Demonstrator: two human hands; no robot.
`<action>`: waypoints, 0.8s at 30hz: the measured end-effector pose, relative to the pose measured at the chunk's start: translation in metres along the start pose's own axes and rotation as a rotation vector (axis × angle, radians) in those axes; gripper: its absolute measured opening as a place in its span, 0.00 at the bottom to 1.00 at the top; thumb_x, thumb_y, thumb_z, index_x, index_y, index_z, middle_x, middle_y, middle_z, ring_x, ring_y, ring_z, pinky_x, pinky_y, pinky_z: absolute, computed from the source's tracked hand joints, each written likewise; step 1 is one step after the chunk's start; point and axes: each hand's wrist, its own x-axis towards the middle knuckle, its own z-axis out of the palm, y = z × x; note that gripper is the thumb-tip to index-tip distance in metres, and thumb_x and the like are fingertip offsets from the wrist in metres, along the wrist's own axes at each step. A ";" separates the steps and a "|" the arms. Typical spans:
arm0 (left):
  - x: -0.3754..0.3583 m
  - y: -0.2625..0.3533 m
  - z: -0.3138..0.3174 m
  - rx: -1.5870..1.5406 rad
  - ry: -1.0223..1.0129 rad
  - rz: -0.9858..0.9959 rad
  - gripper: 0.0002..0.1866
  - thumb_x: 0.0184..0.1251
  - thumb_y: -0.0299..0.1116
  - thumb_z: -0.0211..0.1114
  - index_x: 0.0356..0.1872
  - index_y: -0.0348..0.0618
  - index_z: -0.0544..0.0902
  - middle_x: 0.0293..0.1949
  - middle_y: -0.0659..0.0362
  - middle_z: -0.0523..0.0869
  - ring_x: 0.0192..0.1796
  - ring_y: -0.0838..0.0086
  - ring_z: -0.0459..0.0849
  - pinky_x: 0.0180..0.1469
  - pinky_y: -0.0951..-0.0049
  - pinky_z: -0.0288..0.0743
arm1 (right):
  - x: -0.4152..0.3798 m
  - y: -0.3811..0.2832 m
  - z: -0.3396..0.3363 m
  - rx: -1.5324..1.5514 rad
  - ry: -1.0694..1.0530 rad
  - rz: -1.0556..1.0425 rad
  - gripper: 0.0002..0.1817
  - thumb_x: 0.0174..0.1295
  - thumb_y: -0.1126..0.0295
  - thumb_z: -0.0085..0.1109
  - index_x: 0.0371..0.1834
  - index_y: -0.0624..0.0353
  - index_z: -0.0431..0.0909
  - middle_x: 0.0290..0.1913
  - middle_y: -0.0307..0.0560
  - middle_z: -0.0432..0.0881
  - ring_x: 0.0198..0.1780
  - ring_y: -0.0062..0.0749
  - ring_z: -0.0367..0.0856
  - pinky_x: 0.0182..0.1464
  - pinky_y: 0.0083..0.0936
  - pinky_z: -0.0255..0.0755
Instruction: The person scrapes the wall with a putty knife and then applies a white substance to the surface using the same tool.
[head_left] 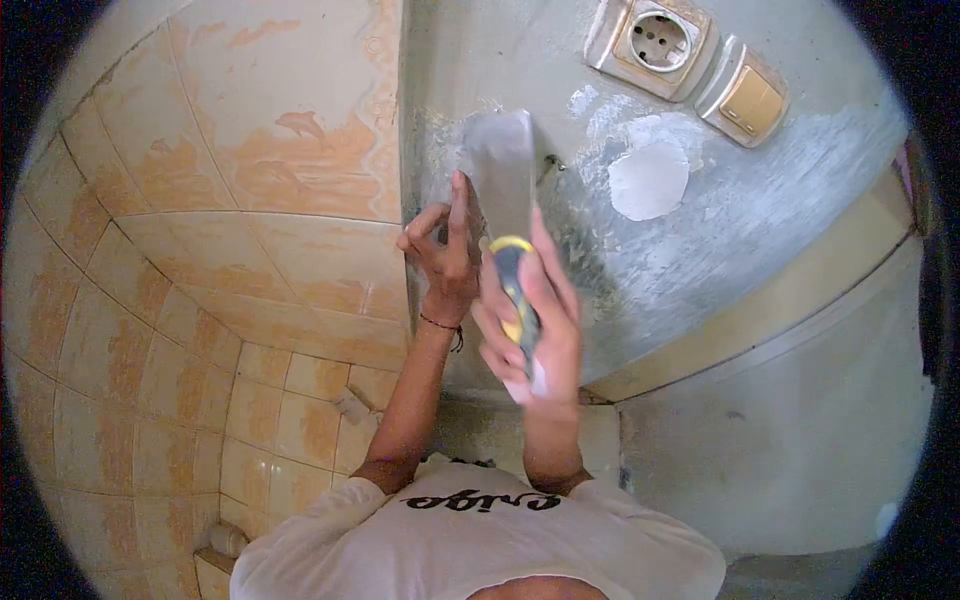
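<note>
My right hand (545, 310) is wrapped round the yellow and dark handle of a wide putty knife (502, 165), slightly blurred. The knife's metal blade points up over the grey wall, beside the tiled edge. Just left of the blade is my left hand (448, 245), its index finger stretched up near the blade's edge and the other fingers bent apart; a dark spot shows between them, too unclear to name. To the right, a round white patch (648, 181) lies on the grey wall (700, 270), with whitish smears around it.
A wall socket (660, 42) and a light switch (752, 98) are at the upper right. Orange-patterned tiles (300, 130) cover the left side. A pale ledge (760, 310) crosses the right. A small fitting (352, 405) shows at the lower left.
</note>
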 end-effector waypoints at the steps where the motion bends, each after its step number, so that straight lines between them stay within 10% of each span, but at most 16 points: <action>1: -0.005 -0.005 0.004 -0.006 -0.008 0.000 0.31 0.55 0.25 0.64 0.64 0.42 0.75 0.39 0.62 0.71 0.46 0.72 0.68 0.48 0.70 0.56 | 0.003 0.002 0.002 0.002 0.010 -0.002 0.28 0.76 0.63 0.39 0.77 0.45 0.48 0.25 0.39 0.62 0.13 0.14 0.55 0.07 0.10 0.50; 8: 0.007 0.010 -0.010 -0.030 -0.073 -0.073 0.31 0.55 0.27 0.66 0.65 0.45 0.75 0.38 0.63 0.71 0.44 0.73 0.69 0.49 0.70 0.56 | -0.013 -0.004 0.004 0.027 -0.022 -0.020 0.29 0.76 0.64 0.38 0.78 0.46 0.45 0.25 0.39 0.61 0.14 0.14 0.54 0.08 0.09 0.47; 10: 0.010 0.023 -0.014 -0.070 -0.251 -0.418 0.31 0.55 0.27 0.65 0.65 0.45 0.75 0.38 0.62 0.71 0.45 0.73 0.69 0.50 0.70 0.57 | 0.002 0.000 0.007 0.009 -0.036 -0.021 0.29 0.76 0.64 0.38 0.78 0.46 0.45 0.25 0.39 0.61 0.14 0.14 0.54 0.08 0.09 0.48; 14: -0.009 -0.005 0.003 0.051 -0.052 -0.023 0.31 0.55 0.28 0.66 0.65 0.44 0.75 0.39 0.61 0.72 0.48 0.73 0.67 0.51 0.70 0.56 | -0.003 0.000 0.003 0.011 -0.026 -0.011 0.29 0.76 0.64 0.38 0.78 0.46 0.46 0.25 0.39 0.61 0.14 0.15 0.55 0.08 0.10 0.50; 24: -0.022 -0.013 0.010 0.092 -0.114 -0.032 0.29 0.62 0.39 0.62 0.65 0.42 0.74 0.38 0.62 0.71 0.46 0.72 0.68 0.49 0.68 0.56 | -0.001 0.000 0.005 -0.010 -0.023 -0.018 0.29 0.76 0.63 0.39 0.78 0.46 0.46 0.25 0.40 0.62 0.13 0.15 0.55 0.07 0.10 0.50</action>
